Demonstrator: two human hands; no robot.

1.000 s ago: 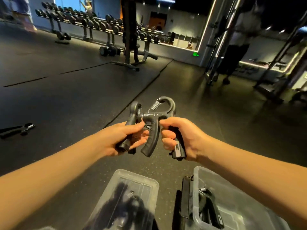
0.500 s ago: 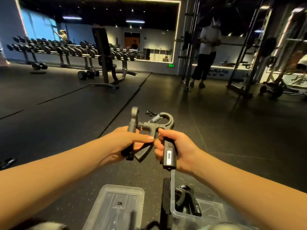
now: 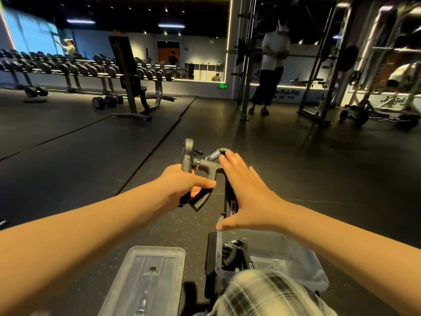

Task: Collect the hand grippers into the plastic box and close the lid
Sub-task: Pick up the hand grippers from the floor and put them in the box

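My left hand (image 3: 182, 185) grips the handle of a dark grey hand gripper (image 3: 188, 156) that stands upright. Its forefinger also lies across one handle of a second hand gripper (image 3: 206, 166) with a metal spring. My right hand (image 3: 246, 197) is spread flat, fingers straight, in front of that gripper's other handle, its fingertips at the spring. Below it stands the clear plastic box (image 3: 303, 263) with another hand gripper (image 3: 237, 255) inside. The clear lid (image 3: 148, 274) lies on the floor to the box's left.
A black flat object (image 3: 210, 254) leans against the box's left wall. My plaid-clad knee (image 3: 262, 293) covers the box's near edge. A small dark item (image 3: 2, 222) lies at the left edge. A person (image 3: 271, 71) stands by a rack; dumbbell racks and a bench lie beyond.
My right hand has let go of the spring gripper's handle and opened flat. The left hand still holds the grippers, and the view has tilted up.
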